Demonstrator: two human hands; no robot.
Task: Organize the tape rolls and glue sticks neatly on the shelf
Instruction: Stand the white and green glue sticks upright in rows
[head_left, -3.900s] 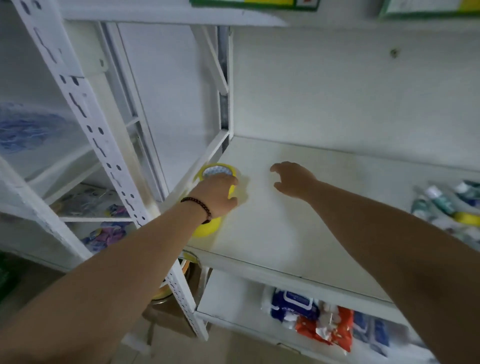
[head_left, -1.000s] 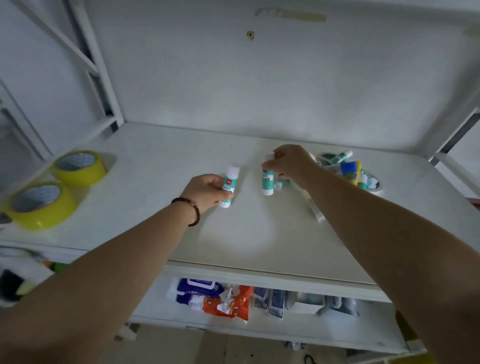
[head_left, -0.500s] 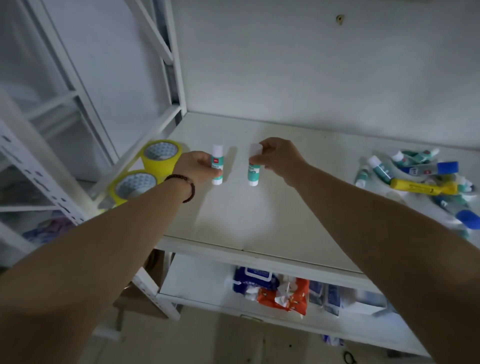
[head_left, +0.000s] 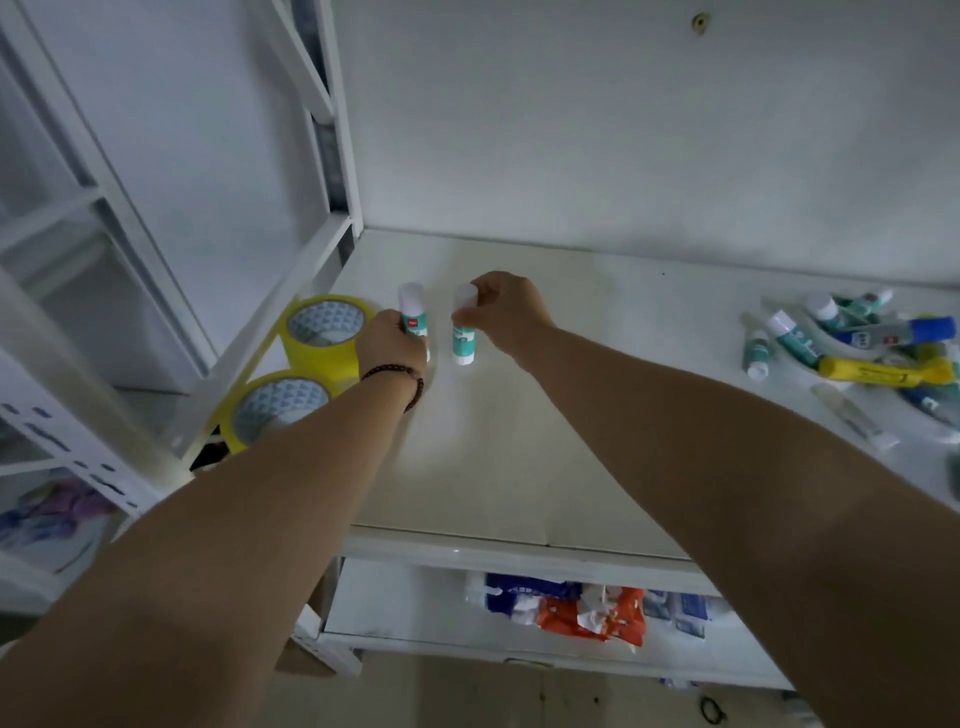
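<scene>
1. White metal shelf (head_left: 519, 467) against a plain white wall, dim light; a lower shelf below holds blue and orange packets (head_left: 566, 608).
2. Two yellow tape rolls (head_left: 311, 364) lie flat at the left edge, one nearer, one farther, just beside each other. They look already lined up, hole up so they can't roll.
3. Left hand (head_left: 389, 348) wraps its fingers round a teal-and-white glue stick (head_left: 413, 312), held upright, white cap on top, just right of the far tape roll.
4. Right hand (head_left: 504, 312) pinches the cap end of a second glue stick (head_left: 463, 338), also upright, its base at or touching the shelf; can't tell for sure.
5. The two sticks stand near each other and parallel. Probably being set down as the start of a row next to the tape, standing so they take less room and stay put.
6. Loose pile of remaining glue sticks (head_left: 852, 348), including blue-capped and yellow ones, lies jumbled at the far right, well apart from the hands. Not yet sorted, so most of the task is left.
</scene>
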